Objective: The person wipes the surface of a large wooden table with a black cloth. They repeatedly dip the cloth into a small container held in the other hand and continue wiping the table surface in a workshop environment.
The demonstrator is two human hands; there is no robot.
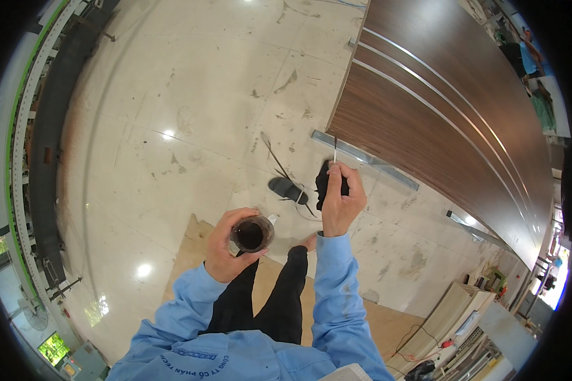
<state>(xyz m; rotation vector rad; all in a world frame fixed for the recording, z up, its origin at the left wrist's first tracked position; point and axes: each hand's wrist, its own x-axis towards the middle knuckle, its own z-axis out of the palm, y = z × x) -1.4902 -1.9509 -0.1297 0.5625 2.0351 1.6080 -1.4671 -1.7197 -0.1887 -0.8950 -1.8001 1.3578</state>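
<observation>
My left hand (pixel 220 249) is wrapped round a clear cup (pixel 268 238) with dark brown liquid (pixel 250 235) in it, held in front of my legs. In my right hand (pixel 343 202), the thumb and fingers pinch a thin white stick with a dark tip, which looks like a small brush (pixel 335 152). Its tip is at the near left corner of a dark brown wood-grain panel (pixel 419 120); whether it touches cannot be made out. A black cloth (pixel 323 187) hangs by the same hand, partly hidden behind the fingers.
Metal bars (pixel 397 174) support the panel from below. A black sandal (pixel 288 190) and a strap or cord (pixel 271 152) lie on the stained tile floor (pixel 171 152). Brown sheet (pixel 194 244) lies under my feet. A long machine (pixel 44 146) runs along the left; cables and boards (pixel 451 311) sit lower right.
</observation>
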